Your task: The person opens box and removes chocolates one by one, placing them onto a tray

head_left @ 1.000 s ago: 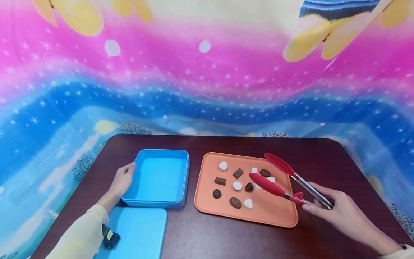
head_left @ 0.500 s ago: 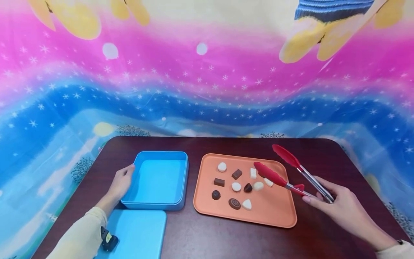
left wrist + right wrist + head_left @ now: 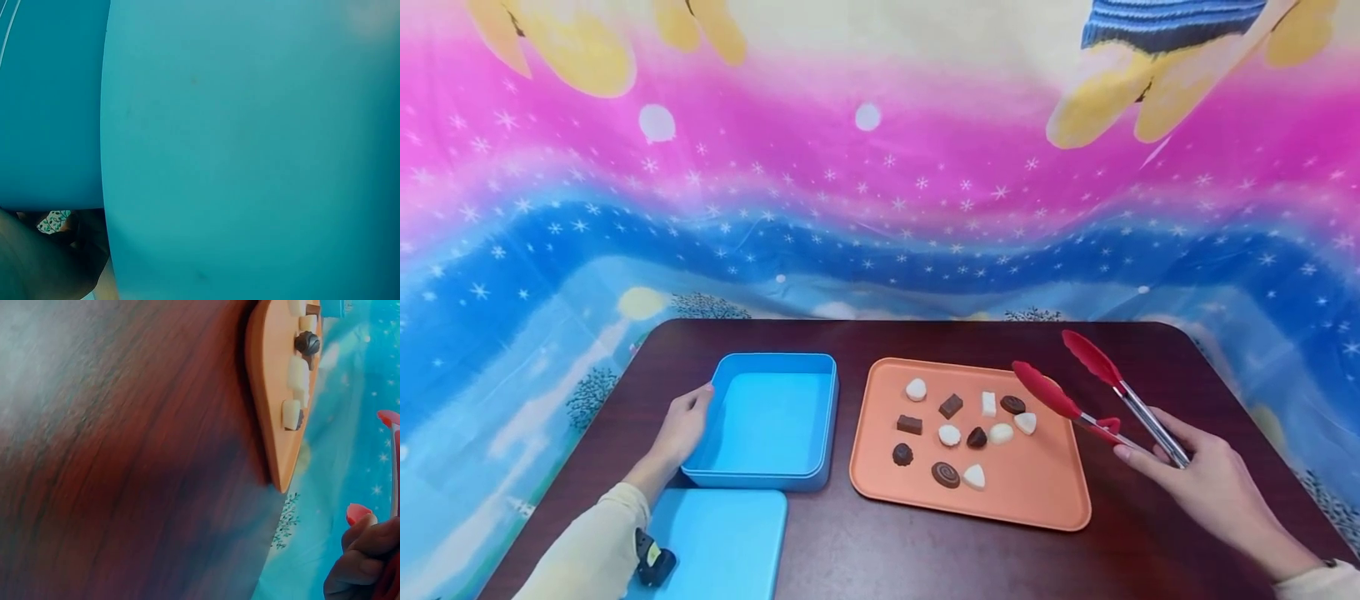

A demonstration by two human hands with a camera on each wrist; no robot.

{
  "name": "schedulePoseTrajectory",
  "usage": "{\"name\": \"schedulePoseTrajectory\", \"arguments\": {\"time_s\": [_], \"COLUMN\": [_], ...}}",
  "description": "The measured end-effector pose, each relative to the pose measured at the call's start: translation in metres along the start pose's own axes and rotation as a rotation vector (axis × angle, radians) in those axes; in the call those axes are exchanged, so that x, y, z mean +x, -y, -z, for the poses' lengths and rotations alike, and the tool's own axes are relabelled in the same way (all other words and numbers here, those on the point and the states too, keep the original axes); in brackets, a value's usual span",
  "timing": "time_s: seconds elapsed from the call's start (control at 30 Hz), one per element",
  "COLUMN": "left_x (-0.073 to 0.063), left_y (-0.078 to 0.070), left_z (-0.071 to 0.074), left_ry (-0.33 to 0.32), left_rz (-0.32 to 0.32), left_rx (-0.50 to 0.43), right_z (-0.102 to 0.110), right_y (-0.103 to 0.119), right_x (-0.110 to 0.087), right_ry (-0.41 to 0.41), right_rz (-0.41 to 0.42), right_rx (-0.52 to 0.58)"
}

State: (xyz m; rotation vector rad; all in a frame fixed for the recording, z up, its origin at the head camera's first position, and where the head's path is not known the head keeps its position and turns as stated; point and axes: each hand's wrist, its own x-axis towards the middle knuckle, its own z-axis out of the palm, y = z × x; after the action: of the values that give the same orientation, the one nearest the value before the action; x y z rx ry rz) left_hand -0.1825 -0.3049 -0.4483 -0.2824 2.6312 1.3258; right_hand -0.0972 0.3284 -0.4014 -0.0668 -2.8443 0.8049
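My right hand [image 3: 1217,483] holds red-tipped metal tongs [image 3: 1153,429] by their handles, the arms spread apart with nothing between the tips. They are over the right end of an orange tray [image 3: 1037,500]. Brown and white chocolates lie on that tray, among them a swirled oval [image 3: 946,474], a white triangle [image 3: 973,477] and a dark brown bar [image 3: 909,424]. My left hand [image 3: 681,429] grips the left wall of a square blue box [image 3: 760,482], a fingertip at its rim. The box has nothing in it. In the right wrist view, curled fingers [image 3: 359,569] show on the tongs.
A light blue lid [image 3: 722,542] lies flat just in front of the box, under my left forearm. The dark wood table [image 3: 865,550] has a patterned cloth [image 3: 880,208] hanging behind it. A strip of table separates box and tray.
The tongs and my right hand have moved right, away from the chocolates, uncovering a dark oval and a white triangle near the tray's right side. My left hand stays on the box.
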Motion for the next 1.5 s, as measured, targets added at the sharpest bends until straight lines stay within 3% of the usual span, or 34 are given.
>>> {"name": "schedulePoseTrajectory", "arguments": {"time_s": [1.1,1.5], "left_x": [0.001,0.002], "left_y": [0.000,0.000], "left_z": [0.001,0.001], "left_ry": [0.012,0.012], "left_rz": [0.002,-0.010], "left_rx": [-0.015,-0.011], "right_z": [-0.003,-0.006], "right_y": [-0.040,-0.059], "right_x": [0.020,0.027], "right_ry": [0.014,0.076], "right_rz": [-0.094,-0.140], "right_rx": [-0.060,-0.096]}}
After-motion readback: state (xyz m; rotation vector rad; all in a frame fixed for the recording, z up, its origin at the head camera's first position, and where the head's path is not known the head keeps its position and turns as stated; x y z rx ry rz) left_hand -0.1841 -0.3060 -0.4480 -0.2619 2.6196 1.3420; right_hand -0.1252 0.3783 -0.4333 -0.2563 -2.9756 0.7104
